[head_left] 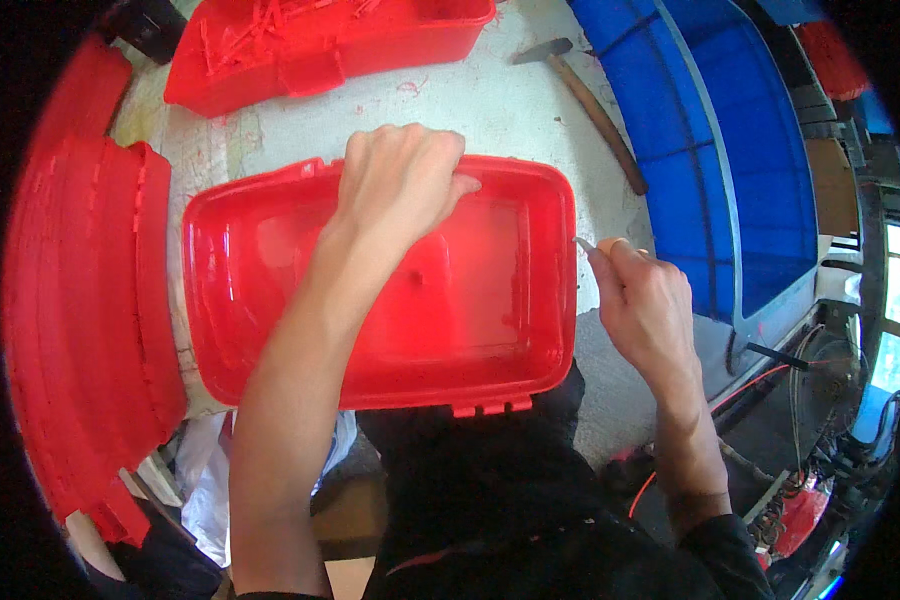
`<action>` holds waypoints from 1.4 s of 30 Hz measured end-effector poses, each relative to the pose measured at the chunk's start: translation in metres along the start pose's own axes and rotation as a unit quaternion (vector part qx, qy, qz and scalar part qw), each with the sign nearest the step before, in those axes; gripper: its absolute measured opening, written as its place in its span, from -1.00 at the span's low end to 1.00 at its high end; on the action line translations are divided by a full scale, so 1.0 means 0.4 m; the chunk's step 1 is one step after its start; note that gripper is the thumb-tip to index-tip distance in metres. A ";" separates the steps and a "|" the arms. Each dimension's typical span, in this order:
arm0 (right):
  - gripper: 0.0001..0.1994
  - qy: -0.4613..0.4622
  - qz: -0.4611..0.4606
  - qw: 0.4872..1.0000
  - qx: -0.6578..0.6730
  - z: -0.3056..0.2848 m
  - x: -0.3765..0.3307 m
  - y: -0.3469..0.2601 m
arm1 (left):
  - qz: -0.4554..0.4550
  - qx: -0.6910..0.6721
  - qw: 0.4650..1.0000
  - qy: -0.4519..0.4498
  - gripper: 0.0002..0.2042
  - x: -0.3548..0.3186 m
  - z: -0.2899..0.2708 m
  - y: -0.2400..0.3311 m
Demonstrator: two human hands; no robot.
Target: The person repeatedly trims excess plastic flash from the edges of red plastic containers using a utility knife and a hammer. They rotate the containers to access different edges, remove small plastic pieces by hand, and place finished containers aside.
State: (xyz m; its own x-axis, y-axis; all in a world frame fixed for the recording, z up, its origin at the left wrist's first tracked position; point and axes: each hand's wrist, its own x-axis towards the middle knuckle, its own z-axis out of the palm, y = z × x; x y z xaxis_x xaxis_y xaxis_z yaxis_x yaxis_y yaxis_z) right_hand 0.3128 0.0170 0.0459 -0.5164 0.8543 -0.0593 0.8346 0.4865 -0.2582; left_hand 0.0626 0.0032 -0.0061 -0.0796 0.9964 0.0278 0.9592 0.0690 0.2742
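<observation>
A shallow red plastic box [410, 345] lies in front of me, its hollow side up. Small hinge-like lugs show on its near rim. My left hand [400, 175] reaches across it and is closed on the far rim; the fingertips are hidden behind the edge. Just beyond the box's right rim, my right hand [645, 300] is closed around a small knife [584, 245]. Only a short grey blade sticks out of that fist, its tip close to the rim; the handle is covered by the fingers.
A red bin [335, 60] with red plastic scraps stands at the far side of the pale worktable [440, 105]. A hammer [595, 120] lies to the right, beside a large blue crate [685, 150]. Stacked red plastic parts [100, 300] rise at the left. Cables [820, 370] hang at the lower right.
</observation>
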 end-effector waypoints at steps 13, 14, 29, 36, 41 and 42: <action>-0.89 -0.065 0.041 0.997 -0.014 -0.003 -0.194 -0.009 | -0.002 0.003 1.000 0.007 -0.69 0.003 0.004 0.001; -0.89 -0.052 0.022 0.998 -0.014 -0.004 -0.219 -0.005 | -0.002 0.004 1.000 0.006 -0.68 0.003 0.003 0.001; -0.77 0.049 0.043 0.948 0.312 0.119 -0.159 0.022 | -0.040 0.007 0.998 -0.044 -0.64 0.010 -0.033 0.014; -0.76 0.183 0.070 0.885 0.422 0.141 -0.092 0.049 | -0.043 0.026 0.997 -0.055 -0.64 0.011 -0.024 0.019; -0.85 0.132 0.030 0.871 0.473 0.163 0.048 0.037 | -0.039 0.013 0.998 -0.055 -0.62 0.013 -0.053 0.037; -0.85 0.137 0.054 0.872 0.467 0.161 0.068 0.042 | -0.035 0.012 0.998 -0.046 -0.63 0.017 -0.052 0.037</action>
State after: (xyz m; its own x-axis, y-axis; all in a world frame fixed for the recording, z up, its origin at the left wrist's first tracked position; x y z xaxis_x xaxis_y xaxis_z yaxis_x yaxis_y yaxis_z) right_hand 0.3004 0.0364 -0.0223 -0.2729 0.9596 0.0682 0.2896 0.1496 -0.9454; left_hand 0.0707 0.0101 0.0182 -0.1221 0.9894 -0.0792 0.9586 0.1383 0.2488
